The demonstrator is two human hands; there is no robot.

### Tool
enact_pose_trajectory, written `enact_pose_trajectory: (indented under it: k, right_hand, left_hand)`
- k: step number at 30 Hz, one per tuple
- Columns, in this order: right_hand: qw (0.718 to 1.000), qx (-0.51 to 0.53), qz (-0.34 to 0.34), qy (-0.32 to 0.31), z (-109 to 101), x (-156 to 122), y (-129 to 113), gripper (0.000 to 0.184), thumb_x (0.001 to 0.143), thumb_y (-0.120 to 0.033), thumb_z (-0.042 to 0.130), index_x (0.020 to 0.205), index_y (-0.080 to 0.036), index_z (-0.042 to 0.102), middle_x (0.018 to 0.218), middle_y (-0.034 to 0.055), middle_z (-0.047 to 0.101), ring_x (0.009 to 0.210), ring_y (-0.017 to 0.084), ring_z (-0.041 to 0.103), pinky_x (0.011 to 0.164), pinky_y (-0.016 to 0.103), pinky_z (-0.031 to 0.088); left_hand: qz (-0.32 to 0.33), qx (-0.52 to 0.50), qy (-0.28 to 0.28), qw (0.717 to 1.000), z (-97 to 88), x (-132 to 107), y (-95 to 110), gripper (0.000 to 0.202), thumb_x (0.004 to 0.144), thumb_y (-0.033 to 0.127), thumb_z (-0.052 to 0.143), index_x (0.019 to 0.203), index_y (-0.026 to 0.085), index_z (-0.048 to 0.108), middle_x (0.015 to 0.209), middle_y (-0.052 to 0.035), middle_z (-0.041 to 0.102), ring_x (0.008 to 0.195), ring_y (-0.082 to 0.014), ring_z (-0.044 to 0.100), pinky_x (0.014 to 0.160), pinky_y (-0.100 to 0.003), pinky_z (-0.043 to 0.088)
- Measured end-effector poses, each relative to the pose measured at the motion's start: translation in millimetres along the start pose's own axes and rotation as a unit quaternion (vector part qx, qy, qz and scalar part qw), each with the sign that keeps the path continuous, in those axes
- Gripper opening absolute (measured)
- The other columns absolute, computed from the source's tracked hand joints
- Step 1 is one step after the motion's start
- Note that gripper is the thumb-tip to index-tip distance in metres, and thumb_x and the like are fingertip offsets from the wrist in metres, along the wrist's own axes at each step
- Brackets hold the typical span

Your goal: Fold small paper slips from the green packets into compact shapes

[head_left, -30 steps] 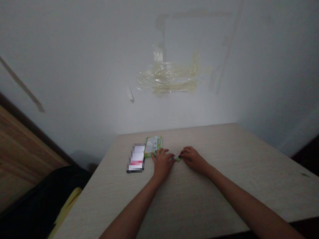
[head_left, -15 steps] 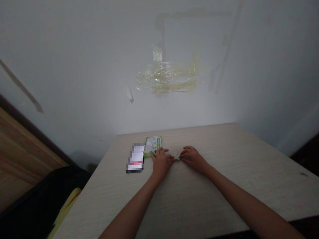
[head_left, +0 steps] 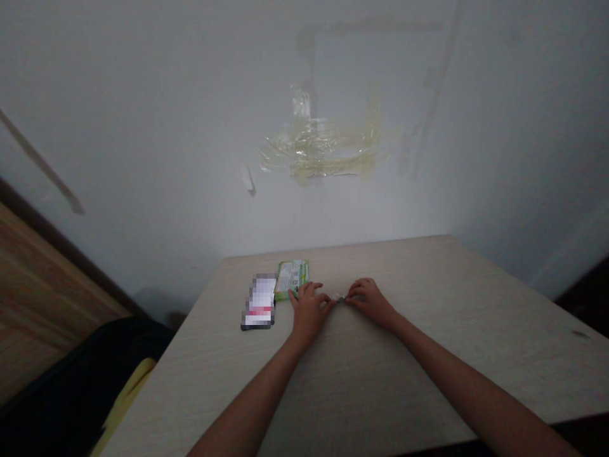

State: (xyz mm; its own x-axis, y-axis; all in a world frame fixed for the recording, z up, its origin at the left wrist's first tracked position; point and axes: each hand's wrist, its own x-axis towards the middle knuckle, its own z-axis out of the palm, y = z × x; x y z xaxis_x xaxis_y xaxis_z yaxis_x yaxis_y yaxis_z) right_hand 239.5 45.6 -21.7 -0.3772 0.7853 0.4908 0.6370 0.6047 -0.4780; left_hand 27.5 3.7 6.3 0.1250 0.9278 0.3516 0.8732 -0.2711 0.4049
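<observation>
Both my hands rest on a pale wooden table (head_left: 428,355), fingertips meeting over a tiny pale wrapper (head_left: 339,297). My left hand (head_left: 308,310) pinches its left end and my right hand (head_left: 369,299) pinches its right end. The wrapper is almost hidden between the fingers; only a small sliver shows. Just behind my left hand lies a green packet (head_left: 292,278), flat on the table.
A phone (head_left: 259,302) with a lit screen lies left of the green packet. The table butts against a white wall with old tape residue (head_left: 323,149). At the left, a dark seat with a yellow patch (head_left: 95,387) and a wooden panel.
My hands have drawn closer together and nudged slightly away from me. The small wrapper shows less than before, now mostly covered by the fingertips.
</observation>
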Motion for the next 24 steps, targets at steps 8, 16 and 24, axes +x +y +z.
enact_pose_trajectory:
  k: [8, 16, 24]
  right_hand:
    - [0.999, -0.018, 0.045, 0.004, 7.0, 2.3, 0.7, 0.015, 0.082, -0.034, 0.067, 0.081, -0.021, 0.072, 0.095, 0.0082, 0.063, 0.101, 0.024, 0.052, 0.091, 0.041, 0.042]
    - [0.993, -0.076, 0.082, -0.026, 8.5, 5.3, -6.3, 0.018, 0.083, -0.036, 0.065, 0.086, -0.019, 0.071, 0.103, 0.0099, 0.059, 0.104, 0.025, 0.049, 0.095, 0.04, 0.038]
    - [0.984, -0.111, 0.125, -0.06, 6.3, 8.2, -15.5, 0.021, 0.084, -0.037, 0.063, 0.092, -0.019, 0.071, 0.11, 0.0106, 0.057, 0.109, 0.026, 0.047, 0.098, 0.038, 0.034]
  left_hand:
    - [-0.037, -0.001, 0.011, 0.999, 0.7, 2.8, 3.1, 0.013, 0.08, 0.041, 0.067, 0.079, 0.031, 0.074, 0.13, -0.0034, 0.056, 0.13, -0.0307, 0.038, 0.107, -0.071, 0.005]
    - [-0.057, 0.017, 0.008, 0.998, 5.9, 6.8, 1.3, 0.018, 0.077, 0.045, 0.068, 0.076, 0.029, 0.074, 0.136, -0.0049, 0.052, 0.135, -0.0347, 0.03, 0.105, -0.074, 0.004]
    - [-0.064, 0.029, -0.006, 0.997, 7.8, 8.9, 1.3, 0.018, 0.077, 0.045, 0.068, 0.077, 0.028, 0.073, 0.14, -0.005, 0.048, 0.137, -0.0329, 0.028, 0.106, -0.072, 0.005]
